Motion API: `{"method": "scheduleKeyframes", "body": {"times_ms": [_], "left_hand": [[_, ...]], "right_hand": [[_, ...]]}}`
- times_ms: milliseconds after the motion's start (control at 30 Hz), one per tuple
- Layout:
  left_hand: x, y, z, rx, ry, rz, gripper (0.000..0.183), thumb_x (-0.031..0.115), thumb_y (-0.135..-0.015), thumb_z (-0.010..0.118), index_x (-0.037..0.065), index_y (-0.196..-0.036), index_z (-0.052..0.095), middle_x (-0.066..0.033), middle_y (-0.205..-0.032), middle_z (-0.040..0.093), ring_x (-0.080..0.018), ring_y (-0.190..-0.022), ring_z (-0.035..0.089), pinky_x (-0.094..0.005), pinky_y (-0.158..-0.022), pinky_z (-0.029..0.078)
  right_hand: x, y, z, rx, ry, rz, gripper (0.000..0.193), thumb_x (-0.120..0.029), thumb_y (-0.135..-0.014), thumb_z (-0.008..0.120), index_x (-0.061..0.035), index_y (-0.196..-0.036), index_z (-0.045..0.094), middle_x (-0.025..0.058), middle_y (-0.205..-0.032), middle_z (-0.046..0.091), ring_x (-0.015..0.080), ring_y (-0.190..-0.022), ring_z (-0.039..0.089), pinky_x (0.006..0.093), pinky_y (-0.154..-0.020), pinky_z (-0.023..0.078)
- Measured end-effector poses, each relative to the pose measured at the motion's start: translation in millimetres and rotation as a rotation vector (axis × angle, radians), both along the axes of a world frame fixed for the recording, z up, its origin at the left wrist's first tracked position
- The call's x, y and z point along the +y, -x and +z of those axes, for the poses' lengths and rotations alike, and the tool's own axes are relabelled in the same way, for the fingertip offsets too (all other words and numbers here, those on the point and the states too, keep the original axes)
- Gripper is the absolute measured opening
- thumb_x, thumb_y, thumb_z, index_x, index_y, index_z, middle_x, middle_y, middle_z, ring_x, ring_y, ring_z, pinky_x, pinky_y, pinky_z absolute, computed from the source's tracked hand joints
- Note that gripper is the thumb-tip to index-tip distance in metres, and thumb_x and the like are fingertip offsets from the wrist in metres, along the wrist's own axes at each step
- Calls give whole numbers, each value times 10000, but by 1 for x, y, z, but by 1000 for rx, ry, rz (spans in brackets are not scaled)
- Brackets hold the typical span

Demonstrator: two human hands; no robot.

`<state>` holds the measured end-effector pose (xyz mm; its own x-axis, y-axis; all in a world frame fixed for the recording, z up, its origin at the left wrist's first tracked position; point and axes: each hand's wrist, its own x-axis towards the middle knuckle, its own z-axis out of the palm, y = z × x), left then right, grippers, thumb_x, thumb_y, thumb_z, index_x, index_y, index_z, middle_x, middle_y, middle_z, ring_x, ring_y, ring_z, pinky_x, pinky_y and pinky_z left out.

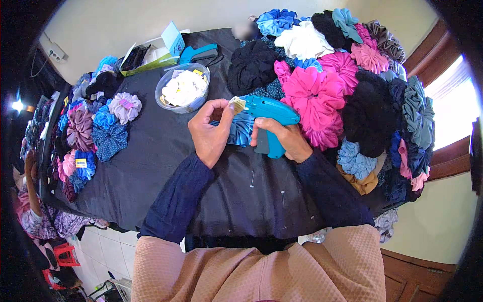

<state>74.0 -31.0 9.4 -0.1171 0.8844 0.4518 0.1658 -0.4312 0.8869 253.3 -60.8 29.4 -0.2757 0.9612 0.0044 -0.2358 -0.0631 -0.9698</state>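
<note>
At the centre of the frame, pinched between thumb and fingertips in the nearly closed left grip (210, 135): a small pale yellow paper tag (238, 105), right at the nose of the teal plastic tagging gun (272, 107). Note the right grip (291, 140), curled round the gun's handle by the dark grey trigger. Hard to tell whether already threaded on the needle or only held against it.

For a neat job, probably best to steady the nose, line up the tag squarely and slide it by its edges, fingertips beside the point, never ahead of it. Leave the trigger unsqueezed with fingers so close. Just below the gun, partly hidden: a shiny blue satin scrunchie (241, 131).

For open room, look left of centre on the black cloth-covered surface (156, 156), short of the mixed-colour scrunchie pile (109, 133). Mind the front edge, curving across the lower frame close to the body, and the loose, thin plastic fasteners (252, 179) near it. Avoid swinging right, into the bright pink ruffled scrunchie (314, 98), or up-left, into the round clear plastic tub (182, 107) of white tags.
</note>
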Motion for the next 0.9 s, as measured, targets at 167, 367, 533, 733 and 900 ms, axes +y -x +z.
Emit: {"method": "scheduleKeyframes", "body": {"times_ms": [167,367,533,733,900], "left_hand": [[-5,-4,4,27,-41,-43,119,86,-883,696,-15,-944,682,-35,-816,694,-58,-701,612,-220,-644,490],[-6,-4,5,105,-143,-115,86,41,-893,647,-26,-938,676,-49,-850,686,-84,-724,613,-229,-661,485],[3,16,2,-60,-83,-172,184,59,-931,511,-41,-930,665,-75,-855,679,-117,-758,611,-253,-706,488],[17,23,-1,19,-180,-121,136,27,-889,551,-3,-925,678,-81,-871,689,-140,-769,624,-269,-711,493],[18,17,2,466,-427,-80,113,64,-844,629,62,-931,701,-66,-951,698,-218,-910,621,-346,-823,466]], "right_hand": [[-1,-1,-1,-8,-27,-5,298,-230,-902,616,-32,-1123,615,67,-755,637,161,-643,626,296,-651,490],[-2,-7,5,-33,-53,58,324,-253,-894,614,-31,-1129,611,73,-767,643,158,-664,626,300,-674,486],[-1,-12,7,70,28,177,392,-287,-847,641,-16,-1126,598,99,-772,651,176,-681,635,315,-682,488],[-2,-17,7,124,75,199,358,-277,-825,639,-11,-1060,594,132,-788,654,221,-707,658,334,-684,511],[4,-24,-3,186,70,243,381,-275,-782,626,11,-1030,589,180,-830,655,294,-725,669,394,-708,539]]}}
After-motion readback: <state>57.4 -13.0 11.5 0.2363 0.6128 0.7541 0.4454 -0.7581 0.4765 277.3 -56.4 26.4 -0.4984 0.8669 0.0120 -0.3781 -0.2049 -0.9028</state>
